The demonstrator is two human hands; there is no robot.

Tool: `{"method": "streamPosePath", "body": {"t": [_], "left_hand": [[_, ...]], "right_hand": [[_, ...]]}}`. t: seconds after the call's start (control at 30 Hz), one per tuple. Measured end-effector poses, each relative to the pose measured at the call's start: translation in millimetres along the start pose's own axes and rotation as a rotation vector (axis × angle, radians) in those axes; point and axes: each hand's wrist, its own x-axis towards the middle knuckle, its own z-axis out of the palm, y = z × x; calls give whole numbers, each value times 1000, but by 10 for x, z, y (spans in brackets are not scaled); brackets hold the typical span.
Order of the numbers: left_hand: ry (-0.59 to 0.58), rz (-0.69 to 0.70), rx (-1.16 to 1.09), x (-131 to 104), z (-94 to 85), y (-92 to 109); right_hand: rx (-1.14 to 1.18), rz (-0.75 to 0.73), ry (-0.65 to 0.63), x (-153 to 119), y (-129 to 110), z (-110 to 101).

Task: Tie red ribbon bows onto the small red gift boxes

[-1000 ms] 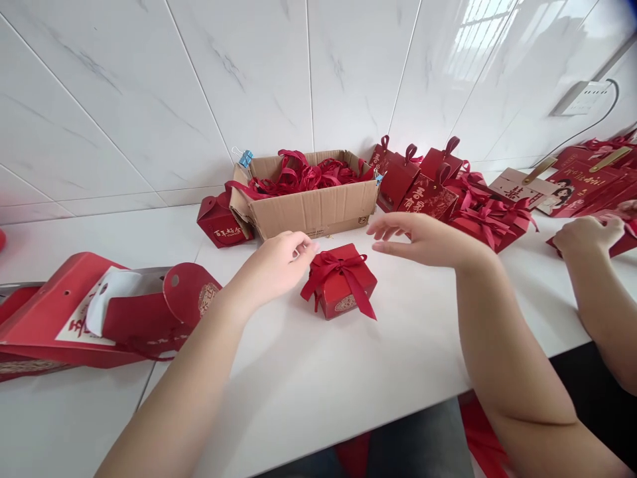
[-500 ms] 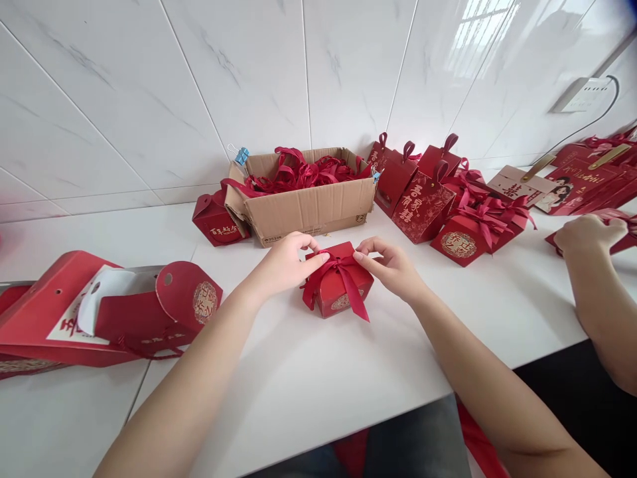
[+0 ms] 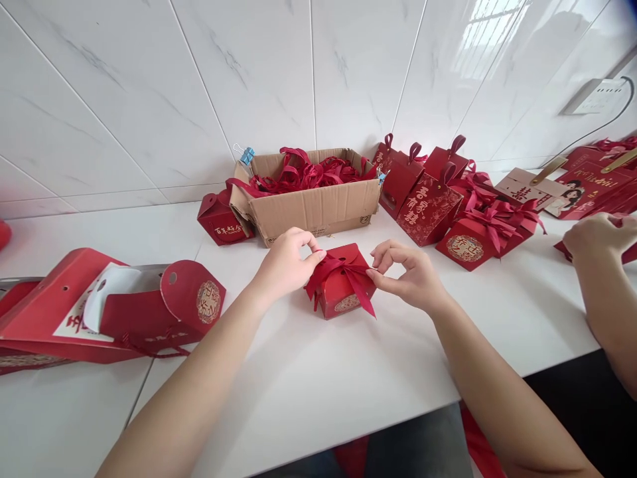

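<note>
A small red gift box (image 3: 338, 292) stands on the white table in front of me, with a red ribbon (image 3: 354, 277) tied in a bow across its top. My left hand (image 3: 293, 265) pinches the bow's left loop between thumb and fingertips. On the other side, my right hand (image 3: 405, 273) has thumb and index finger closed on the bow's right loop. One ribbon tail hangs over the box's front right, and another lies at its left side. Part of a gold round emblem shows on the front face.
Behind the box is a cardboard box (image 3: 318, 209) of red ribbons, beside a red box (image 3: 221, 219). Open red boxes (image 3: 164, 309) lie at left. Finished boxes with bows (image 3: 465, 245) and handled boxes (image 3: 428, 206) stand right. Another person's hand (image 3: 600, 239) is at far right.
My right hand has moved a little to the right, drawing the right loop outward. The left hand stays at the left loop. The view has shifted slightly.
</note>
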Motion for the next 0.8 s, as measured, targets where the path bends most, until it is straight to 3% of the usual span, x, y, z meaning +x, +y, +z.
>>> {"method": "streamPosePath", "body": {"t": [0.2,0.37,0.53,0.8], "left_hand": [[-60,-33,-62,-2,-22,-2],[74,107,-61,-52,-63,75],[-63,150,58,-117,-82,190],[-67,156,44,-105,-59,166]], "right_hand": [[-4,-1,-99,30,-53,-45],[-27,54,-83,64,-88,6],[-113,104,-84,74,-98,51],[-111,37,-66,39,-71,90]]}}
